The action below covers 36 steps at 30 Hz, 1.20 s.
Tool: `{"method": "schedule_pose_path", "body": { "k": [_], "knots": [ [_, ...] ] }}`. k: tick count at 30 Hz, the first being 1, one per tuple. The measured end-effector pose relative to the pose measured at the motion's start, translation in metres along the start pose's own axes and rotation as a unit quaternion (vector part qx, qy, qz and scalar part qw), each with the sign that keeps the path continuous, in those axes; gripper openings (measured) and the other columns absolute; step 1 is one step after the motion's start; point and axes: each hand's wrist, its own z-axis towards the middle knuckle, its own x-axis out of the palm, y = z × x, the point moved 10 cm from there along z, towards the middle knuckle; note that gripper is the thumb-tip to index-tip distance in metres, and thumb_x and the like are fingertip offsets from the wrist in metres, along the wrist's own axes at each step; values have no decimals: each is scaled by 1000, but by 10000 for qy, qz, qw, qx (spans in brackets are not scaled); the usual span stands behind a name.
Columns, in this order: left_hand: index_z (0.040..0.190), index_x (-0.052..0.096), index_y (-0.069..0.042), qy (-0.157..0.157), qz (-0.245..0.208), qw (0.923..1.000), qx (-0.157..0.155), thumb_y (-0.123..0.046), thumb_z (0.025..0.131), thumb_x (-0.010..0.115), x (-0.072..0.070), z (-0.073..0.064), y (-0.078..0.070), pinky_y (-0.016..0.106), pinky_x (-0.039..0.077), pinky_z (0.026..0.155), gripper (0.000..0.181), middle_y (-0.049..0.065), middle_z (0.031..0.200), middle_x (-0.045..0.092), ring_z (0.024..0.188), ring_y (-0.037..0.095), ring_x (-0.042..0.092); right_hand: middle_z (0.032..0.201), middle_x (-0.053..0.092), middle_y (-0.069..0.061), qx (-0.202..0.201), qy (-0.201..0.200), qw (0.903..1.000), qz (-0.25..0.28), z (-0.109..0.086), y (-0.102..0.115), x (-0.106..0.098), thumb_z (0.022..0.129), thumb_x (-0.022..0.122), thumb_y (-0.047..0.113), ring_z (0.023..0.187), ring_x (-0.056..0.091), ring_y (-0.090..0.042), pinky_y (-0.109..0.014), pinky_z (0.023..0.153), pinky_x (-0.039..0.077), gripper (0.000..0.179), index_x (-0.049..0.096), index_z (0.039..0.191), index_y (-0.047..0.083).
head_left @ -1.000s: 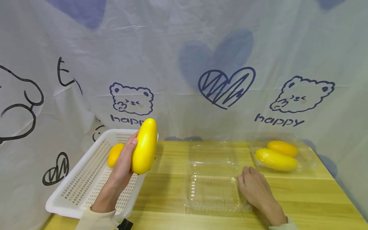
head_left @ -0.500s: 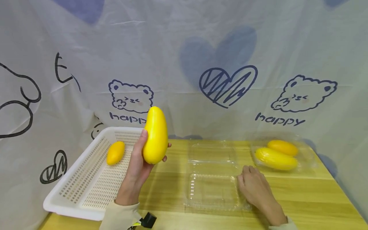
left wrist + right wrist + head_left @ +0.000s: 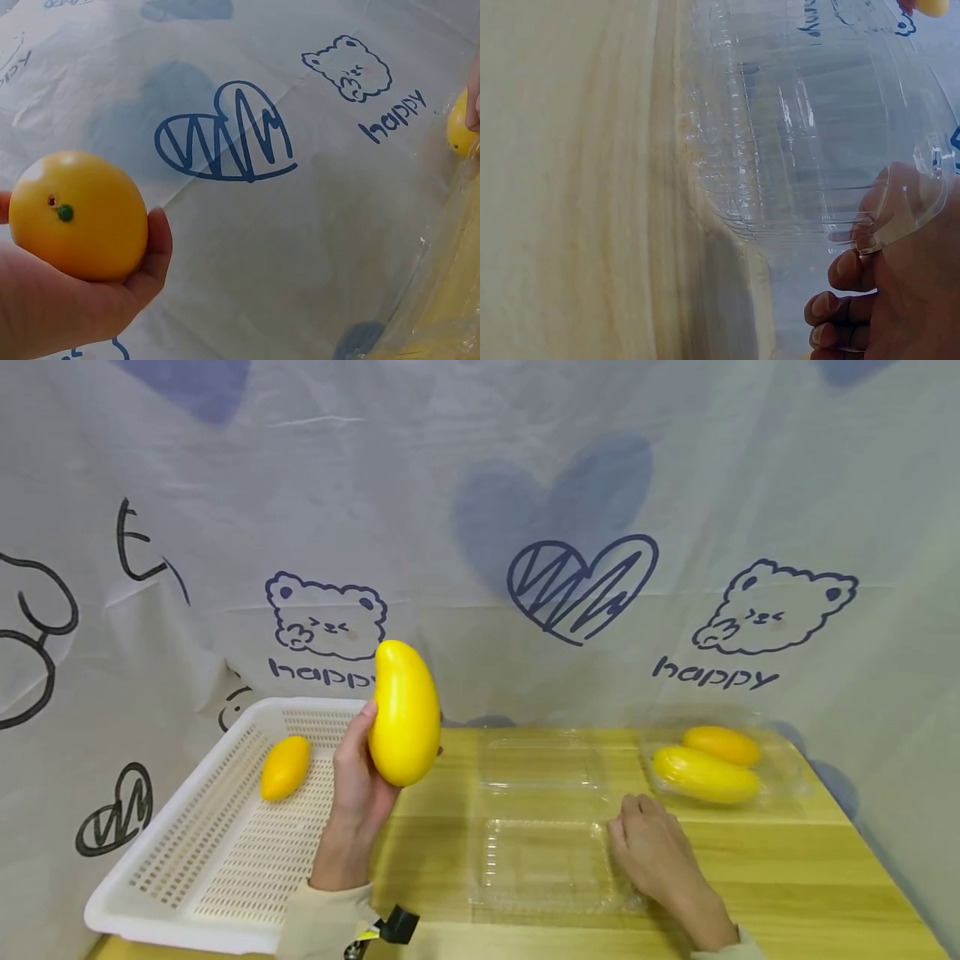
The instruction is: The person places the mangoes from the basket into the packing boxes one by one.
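My left hand (image 3: 356,789) holds a large yellow mango (image 3: 406,714) upright, between the basket and an open clear plastic clamshell box (image 3: 540,906). In the left wrist view, the end of this mango (image 3: 90,232) with a small green stem spot faces the camera, the fingers wrapped under it. My right hand (image 3: 656,852) is at the right side of the clamshell box. In the right wrist view the thumb shows through the clear plastic and the curled fingers (image 3: 847,270) sit at the rim corner, pinching it.
A white perforated basket (image 3: 180,910) stands on the left with one orange-yellow mango (image 3: 286,767) inside. At the back right, another clear box (image 3: 787,777) holds two mangoes (image 3: 705,774). A printed cloth (image 3: 465,643) hangs behind the wooden table (image 3: 810,877).
My left hand has lifted the mango rightward out from over the basket, uncovering the mango left inside, and now holds it nearly still. The right hand stays at the box's side.
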Motion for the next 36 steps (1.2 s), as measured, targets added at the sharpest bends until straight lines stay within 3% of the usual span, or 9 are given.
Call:
{"method": "schedule_pose_path", "body": {
  "k": [3,8,15,21,24,31,36],
  "knots": [
    [149,44,-16,100,59,9999,-112,-45,108,41,-1,0,1,42,56,82,51,8,125,61,104,23,63,76,43,-2,-32,-102,9999,-4,0,2,-2,102,45,12,72,38,-20,-34,67,36,23,46,78,12],
    [151,43,-19,117,342,9991,-223,-36,108,42,-5,1,3,45,56,86,46,9,127,58,103,23,60,78,45,-2,-76,-181,9998,21,-1,3,-4,101,46,11,72,40,-19,-35,67,37,22,48,79,12],
    [152,45,-14,-33,549,9981,-277,-37,110,40,-11,4,7,46,56,90,48,11,130,56,107,23,59,77,44,-2,-123,-195,9997,12,0,3,-4,101,46,11,72,39,-19,-34,66,37,22,48,79,12],
    [154,45,-16,-164,615,9972,-387,-45,111,37,-14,4,14,47,58,86,52,12,132,57,104,24,62,76,43,-2,-80,-122,9999,74,-1,4,-2,102,46,11,71,38,-19,-34,66,35,24,47,78,12],
    [155,44,-19,-61,503,9978,-419,-48,110,37,-11,4,18,51,60,82,53,14,135,55,104,26,63,76,43,-2,-40,-70,9999,86,-1,4,-1,102,45,11,71,38,-19,-34,67,35,24,47,78,12],
    [154,45,-19,19,876,9949,-504,-17,104,58,-7,5,25,49,60,83,52,12,143,45,111,30,56,77,44,-2,7,-63,10000,45,-2,2,-1,102,45,12,71,38,-19,-34,67,35,23,48,79,12],
    [153,47,-18,47,1349,9892,-577,-16,103,60,-6,7,30,37,56,89,52,10,147,43,113,29,53,77,44,-1,-39,-138,9999,17,-1,2,-1,101,46,11,71,38,-18,-34,67,36,22,48,80,12]
  ]
}}
